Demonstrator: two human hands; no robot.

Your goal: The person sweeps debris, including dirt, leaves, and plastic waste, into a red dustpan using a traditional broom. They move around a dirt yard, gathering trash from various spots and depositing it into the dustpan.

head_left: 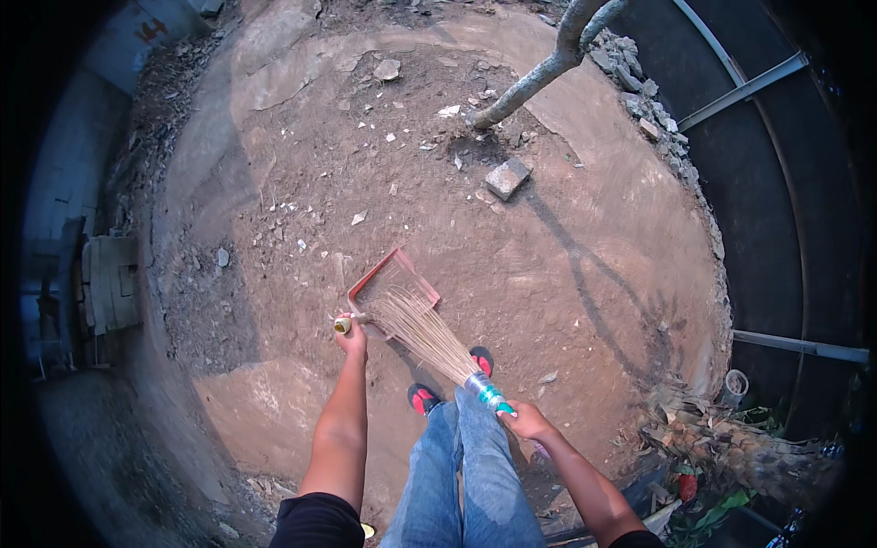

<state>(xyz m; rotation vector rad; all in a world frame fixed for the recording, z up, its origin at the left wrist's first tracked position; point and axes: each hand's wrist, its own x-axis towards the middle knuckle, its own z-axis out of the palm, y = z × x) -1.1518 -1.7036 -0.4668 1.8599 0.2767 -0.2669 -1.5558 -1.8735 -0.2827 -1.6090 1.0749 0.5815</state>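
Observation:
My left hand (pixel 352 338) is closed round the handle end of a red dustpan (pixel 424 285). The pan's open side points away to the right, and the broom covers part of it. In my right hand (pixel 528 420) is the bound grip of a stick broom (pixel 427 339), wrapped in silver and green. Its thin bristles fan out toward the upper left, with their tips over the dustpan. Whether the tips touch the pan I cannot tell.
Bare brown earth (pixel 301 283) with scattered chips surrounds my feet. Ahead stand a thin tree trunk (pixel 530 84) and a grey block (pixel 508 178). Rubble (pixel 630 68) lines a dark metal wall (pixel 767 192) at the right. Plant debris (pixel 731 447) lies at the lower right.

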